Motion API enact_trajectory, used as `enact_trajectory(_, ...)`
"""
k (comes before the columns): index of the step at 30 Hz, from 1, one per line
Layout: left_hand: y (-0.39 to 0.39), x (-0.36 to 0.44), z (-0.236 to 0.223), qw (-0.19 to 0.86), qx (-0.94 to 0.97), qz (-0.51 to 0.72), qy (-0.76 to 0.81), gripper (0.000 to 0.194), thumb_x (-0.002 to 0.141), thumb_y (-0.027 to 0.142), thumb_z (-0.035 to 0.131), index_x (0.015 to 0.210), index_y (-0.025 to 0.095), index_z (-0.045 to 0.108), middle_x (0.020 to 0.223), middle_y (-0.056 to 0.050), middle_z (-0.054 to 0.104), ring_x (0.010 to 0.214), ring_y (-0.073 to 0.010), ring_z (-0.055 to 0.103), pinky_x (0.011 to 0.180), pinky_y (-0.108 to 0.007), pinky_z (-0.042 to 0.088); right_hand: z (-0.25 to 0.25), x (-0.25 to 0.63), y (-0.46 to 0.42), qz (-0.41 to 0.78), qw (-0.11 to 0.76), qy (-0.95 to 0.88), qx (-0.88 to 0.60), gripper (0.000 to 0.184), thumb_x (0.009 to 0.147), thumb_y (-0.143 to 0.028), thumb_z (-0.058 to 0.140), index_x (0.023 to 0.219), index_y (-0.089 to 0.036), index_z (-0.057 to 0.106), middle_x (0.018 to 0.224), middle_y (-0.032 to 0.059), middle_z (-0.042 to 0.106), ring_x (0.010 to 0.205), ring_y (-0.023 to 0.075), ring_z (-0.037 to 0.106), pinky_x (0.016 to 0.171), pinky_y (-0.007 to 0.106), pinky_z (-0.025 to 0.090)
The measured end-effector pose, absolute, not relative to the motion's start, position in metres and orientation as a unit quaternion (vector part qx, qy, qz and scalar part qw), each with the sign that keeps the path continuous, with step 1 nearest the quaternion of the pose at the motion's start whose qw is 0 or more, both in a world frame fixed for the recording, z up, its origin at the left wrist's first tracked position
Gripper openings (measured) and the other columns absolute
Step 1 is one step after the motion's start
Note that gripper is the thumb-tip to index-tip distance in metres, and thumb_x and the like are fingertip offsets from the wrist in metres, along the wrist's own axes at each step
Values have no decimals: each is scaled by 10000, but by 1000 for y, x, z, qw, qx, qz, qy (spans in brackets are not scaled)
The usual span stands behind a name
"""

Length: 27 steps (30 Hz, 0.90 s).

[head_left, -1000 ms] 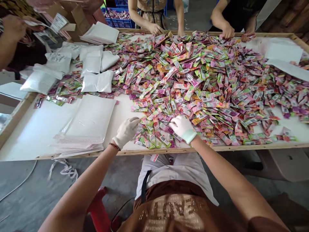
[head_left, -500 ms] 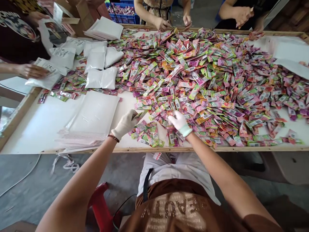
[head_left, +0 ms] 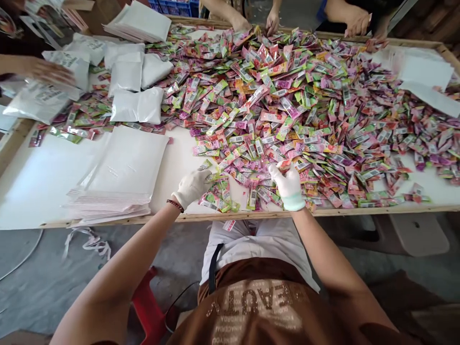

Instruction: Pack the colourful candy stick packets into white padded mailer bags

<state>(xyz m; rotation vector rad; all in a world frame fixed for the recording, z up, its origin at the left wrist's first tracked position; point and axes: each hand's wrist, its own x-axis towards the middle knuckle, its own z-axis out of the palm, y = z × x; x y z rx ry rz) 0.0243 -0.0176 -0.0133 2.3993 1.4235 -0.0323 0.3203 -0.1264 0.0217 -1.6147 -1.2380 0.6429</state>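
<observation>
A large heap of small printed stick sachets [head_left: 287, 115] in pink, green and purple, many with barcodes, covers the tabletop in front of me. My left hand [head_left: 193, 186], in a white glove with a beaded bracelet at the wrist, has its fingers curled at a small cluster of sachets [head_left: 219, 196]; a green-ended sachet [head_left: 205, 165] shows at its fingertips. My right hand [head_left: 288, 184], also gloved, is bent at the near side of the heap, thumb and fingers closed at a reddish sachet [head_left: 284, 165]. The fingers partly cover what each hand grips.
Left of my left hand lies a stack of white bags [head_left: 122, 163]. Beyond it sit filled white pouches [head_left: 136, 105]. A wooden rim [head_left: 172, 218] edges the table. Co-workers' hands [head_left: 357, 21] are at the far side, another person's hand [head_left: 50, 71] at the left.
My right hand has moved right along the heap, and a reddish sachet now shows at its fingers. My left hand has come lower, over the small cluster. The view has shifted slightly.
</observation>
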Motion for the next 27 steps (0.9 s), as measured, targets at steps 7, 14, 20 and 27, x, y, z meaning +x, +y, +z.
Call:
enact_trajectory(7, -8, 36, -12, 159, 840, -38, 517, 355, 845, 442, 575, 1099, 221, 685, 1086, -106, 699, 947, -284, 672, 711, -324, 464, 7, 290, -133, 263, 22, -569, -779, 415, 897, -604, 573, 919, -191, 607, 954, 148, 731, 882, 283, 696, 773, 365, 494)
enact_trajectory(14, -9, 32, -20, 172, 833, -28, 525, 237, 861, 393, 564, 980, 207, 651, 998, -103, 691, 877, -253, 659, 706, -306, 451, -24, 281, -132, 264, 108, -570, -771, 202, 916, -366, 543, 1021, -205, 605, 961, 104, 743, 917, 259, 707, 823, 344, 499)
enact_trajectory(20, -2, 4, -7, 205, 793, 164, 550, 150, 888, 349, 516, 893, 200, 536, 844, -49, 601, 722, -179, 558, 639, -277, 406, -3, 350, -154, 435, 408, -421, -684, 287, 859, -467, 557, 974, -205, 586, 814, 44, 722, 676, 186, 662, 723, 338, 537)
enact_trajectory(27, -4, 93, 11, 305, 810, 203, 457, 245, 843, 342, 621, 1021, 177, 594, 857, -35, 643, 700, -157, 564, 639, -268, 439, 1, 396, -117, 264, 296, -517, -759, 280, 854, -453, 629, 975, -203, 594, 771, 32, 678, 756, 222, 656, 772, 341, 502)
